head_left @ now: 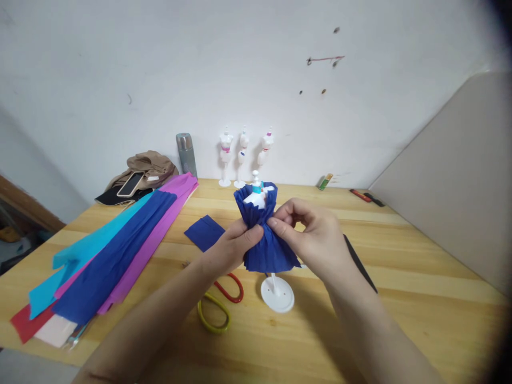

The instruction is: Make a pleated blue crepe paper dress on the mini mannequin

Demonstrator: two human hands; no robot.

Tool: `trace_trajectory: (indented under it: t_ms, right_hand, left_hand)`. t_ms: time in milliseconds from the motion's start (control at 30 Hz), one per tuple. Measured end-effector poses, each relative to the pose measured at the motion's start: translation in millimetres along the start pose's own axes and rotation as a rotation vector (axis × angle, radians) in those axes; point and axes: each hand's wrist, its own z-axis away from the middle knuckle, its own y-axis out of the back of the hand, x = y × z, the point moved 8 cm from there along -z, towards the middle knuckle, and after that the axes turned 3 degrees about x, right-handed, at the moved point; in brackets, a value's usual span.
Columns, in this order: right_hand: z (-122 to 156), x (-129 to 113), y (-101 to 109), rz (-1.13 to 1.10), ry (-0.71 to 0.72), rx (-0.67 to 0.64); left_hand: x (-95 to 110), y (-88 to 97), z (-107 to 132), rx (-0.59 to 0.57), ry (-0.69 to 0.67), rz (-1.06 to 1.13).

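Pleated dark-blue crepe paper (272,253) wraps a small white dress-form mannequin (255,198), flaring above and below a pinched waist. A light-blue band circles the mannequin's neck, and its round white base (277,295) rests on the table. My left hand (236,240) is closed on the paper at the waist from the left, thumb in front. From the right, my right hand (306,229) pinches the same gathered waist between thumb and fingers. Behind my left hand lies a folded piece of blue paper (205,231). Scissors with red and yellow handles (215,314) lie partly under my left forearm.
Long strips of coloured crepe paper (120,250) cover the table's left side. Behind them are a brown cloth (150,162), a phone (130,184) and a flask (186,154). Three small mannequins (225,152) stand by the wall. A black flat object (360,263) lies beside my right forearm.
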Motion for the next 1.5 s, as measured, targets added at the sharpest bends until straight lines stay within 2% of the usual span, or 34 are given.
trace_trajectory:
  t_ms: [133, 267, 400, 600, 733, 867, 967, 1100, 1233, 1367, 1500]
  right_hand:
    - [-5, 21, -3, -0.205, -0.186, -0.078]
    - [-8, 23, -5, -0.359, -0.246, -0.097]
    - [-9, 24, -8, -0.396, -0.275, -0.079]
    - [-9, 22, -6, -0.342, -0.226, -0.044]
    - [-9, 17, -5, -0.396, -0.243, -0.106]
    - [-7, 5, -2, -0.266, -0.140, -0.186]
    - [-3, -5, 1, -0.100, -0.024, -0.194]
    - [1, -14, -1, -0.027, 0.045, -0.193]
    - [1, -20, -4, 0.021, 0.113, -0.147]
    - [1, -23, 1, 0.091, 0.158, -0.033]
    - [2, -27, 5, 0.107, 0.225, 0.027]
  left_hand:
    - [3, 0.0, 3, -0.053, -0.042, -0.106]
    - [0, 0.3, 6, -0.066, -0.026, -0.158]
    - [-2, -1.0, 4, -0.044, -0.001, -0.018]
    - [4, -8.1, -1, -0.059, 0.081, 0.194]
    - [12, -13.4, 0, -0.146, 0.089, 0.251]
    - [15, -9.2, 0, -0.137, 0.100, 0.216]
    - [18, -0.7, -2, -0.085, 0.077, 0.163]
    - [24, 4.8, -6, -0.093, 0.029, 0.111]
    - [26, 3.9, -6, -0.073, 0.041, 0.079]
    - [27, -2.9, -2, -0.037, 0.035, 0.015]
    - [37, -3.7, 0, 0.062, -0.107, -0.260]
